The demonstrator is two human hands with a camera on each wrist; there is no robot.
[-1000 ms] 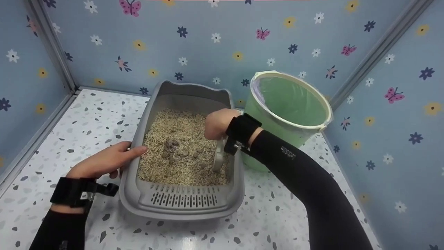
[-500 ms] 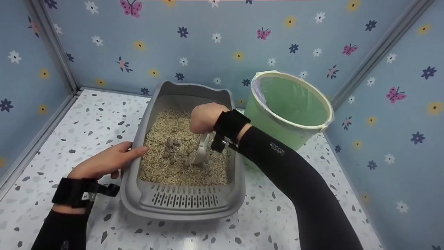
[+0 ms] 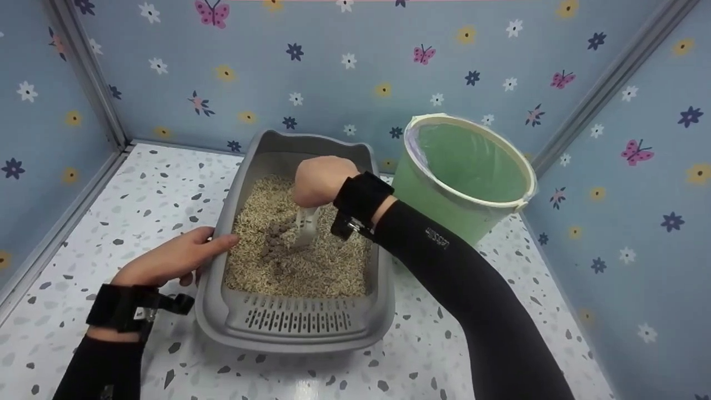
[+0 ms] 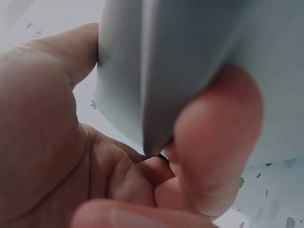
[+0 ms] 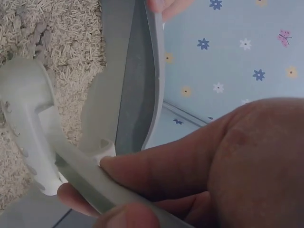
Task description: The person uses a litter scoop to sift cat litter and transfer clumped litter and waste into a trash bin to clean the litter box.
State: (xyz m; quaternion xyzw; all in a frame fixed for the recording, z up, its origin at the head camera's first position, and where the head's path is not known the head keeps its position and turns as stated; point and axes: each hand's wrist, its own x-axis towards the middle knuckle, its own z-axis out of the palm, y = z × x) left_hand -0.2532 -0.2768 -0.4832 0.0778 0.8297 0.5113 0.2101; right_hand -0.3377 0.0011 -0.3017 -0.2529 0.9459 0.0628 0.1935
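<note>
Scoop [image 3: 305,232], pale, lower end at granules [image 3: 333,275] inside grey tray [image 3: 294,340], beside dark clumps [image 3: 273,243]. Right hand [image 3: 322,180] over tray, fingers clamped on scoop's handle [image 5: 95,178]. Left hand [image 3: 180,255] at tray's left side, fingers curled round rim [image 3: 233,194], thumb across top. Green bucket [image 3: 444,205], lined with clear bag [image 3: 417,149], stands just right of tray.

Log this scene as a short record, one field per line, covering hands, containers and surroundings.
Left hand: left hand grips the left rim of the gray litter box
Right hand: right hand holds the pale scoop by its handle
Scoop position: over the litter, beside darker clumps
Bin: green bin, right of the box, with a clear liner
Floor: white, gray-speckled
Walls: blue, with flowers and butterflies
</note>
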